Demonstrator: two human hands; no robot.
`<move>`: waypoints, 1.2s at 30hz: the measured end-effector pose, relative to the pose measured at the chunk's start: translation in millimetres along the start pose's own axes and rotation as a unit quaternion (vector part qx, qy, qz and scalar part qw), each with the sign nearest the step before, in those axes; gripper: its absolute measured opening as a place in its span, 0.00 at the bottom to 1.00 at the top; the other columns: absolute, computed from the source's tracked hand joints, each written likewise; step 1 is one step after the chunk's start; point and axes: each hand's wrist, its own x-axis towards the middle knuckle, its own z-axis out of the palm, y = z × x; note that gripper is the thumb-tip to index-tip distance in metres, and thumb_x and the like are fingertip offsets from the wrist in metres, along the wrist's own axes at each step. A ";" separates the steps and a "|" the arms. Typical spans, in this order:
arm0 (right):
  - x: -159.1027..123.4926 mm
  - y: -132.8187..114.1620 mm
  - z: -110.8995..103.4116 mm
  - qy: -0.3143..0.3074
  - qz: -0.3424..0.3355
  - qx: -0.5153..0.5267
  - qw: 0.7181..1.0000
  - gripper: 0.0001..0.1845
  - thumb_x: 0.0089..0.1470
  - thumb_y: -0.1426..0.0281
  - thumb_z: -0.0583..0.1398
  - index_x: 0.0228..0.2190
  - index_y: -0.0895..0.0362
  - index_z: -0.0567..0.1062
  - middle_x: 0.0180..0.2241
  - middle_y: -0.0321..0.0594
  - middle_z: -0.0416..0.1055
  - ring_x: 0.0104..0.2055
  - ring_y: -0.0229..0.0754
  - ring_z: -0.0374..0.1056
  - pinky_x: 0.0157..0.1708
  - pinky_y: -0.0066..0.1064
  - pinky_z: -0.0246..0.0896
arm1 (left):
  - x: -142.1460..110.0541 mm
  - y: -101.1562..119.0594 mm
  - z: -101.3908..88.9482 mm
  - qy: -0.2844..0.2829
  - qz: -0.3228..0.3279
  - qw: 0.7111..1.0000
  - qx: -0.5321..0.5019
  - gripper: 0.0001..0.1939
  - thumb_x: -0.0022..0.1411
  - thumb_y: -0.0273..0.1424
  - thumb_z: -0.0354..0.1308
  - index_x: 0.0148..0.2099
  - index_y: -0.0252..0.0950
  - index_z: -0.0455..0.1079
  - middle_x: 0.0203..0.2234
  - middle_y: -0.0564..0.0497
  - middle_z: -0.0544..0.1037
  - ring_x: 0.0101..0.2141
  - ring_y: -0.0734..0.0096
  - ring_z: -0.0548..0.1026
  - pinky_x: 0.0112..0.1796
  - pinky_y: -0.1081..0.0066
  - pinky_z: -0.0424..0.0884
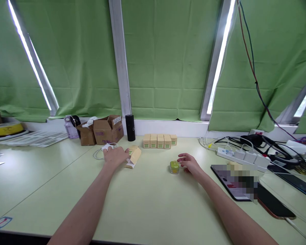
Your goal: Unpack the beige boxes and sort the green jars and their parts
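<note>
My left hand [115, 157] is closed at the left end of a small kraft-paper carton [135, 156], which lies tilted on the table with a flap standing out. Part of the carton is hidden behind my fingers. To the right stands a small clear jar with a green lid [174, 167], upright on the tabletop. Close beside it, my right hand [190, 164] has its fingers apart and curved, holding nothing. Several matching kraft boxes with green labels [157, 141] stand in a row farther back.
A black cylinder [130, 127] and an open cardboard box [108, 130] stand against the back wall. A white charger with cable [107, 146] lies behind my left hand. On the right are a power strip [242, 158], a tablet [229, 183], a phone [274, 200] and tangled cables.
</note>
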 end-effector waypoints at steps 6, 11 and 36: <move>-5.7 -0.6 1.3 -0.068 -0.040 -0.051 0.996 0.26 0.30 0.74 0.67 0.38 0.55 0.78 0.41 0.41 0.76 0.31 0.39 0.68 0.27 0.30 0.61 | -1.0 4.3 4.0 0.007 0.020 0.999 0.031 0.26 0.60 0.51 0.51 0.37 0.36 0.81 0.43 0.30 0.82 0.55 0.31 0.67 0.52 0.47 0.55; -7.5 2.9 4.8 -0.067 -0.059 -0.094 0.992 0.23 0.31 0.76 0.66 0.36 0.55 0.77 0.41 0.39 0.76 0.32 0.38 0.68 0.31 0.31 0.63 | -1.2 4.0 2.9 -0.005 0.018 0.999 0.033 0.23 0.58 0.50 0.54 0.34 0.37 0.80 0.41 0.32 0.82 0.54 0.31 0.67 0.52 0.47 0.55; -24.9 -17.5 9.3 -0.194 -0.059 0.350 0.914 0.14 0.51 0.61 0.68 0.40 0.51 0.81 0.43 0.42 0.80 0.49 0.53 0.75 0.54 0.49 0.68 | -69.0 83.5 21.8 0.158 0.330 0.899 -0.240 0.06 0.67 0.31 0.54 0.36 0.39 0.69 0.34 0.46 0.80 0.44 0.50 0.70 0.44 0.55 0.62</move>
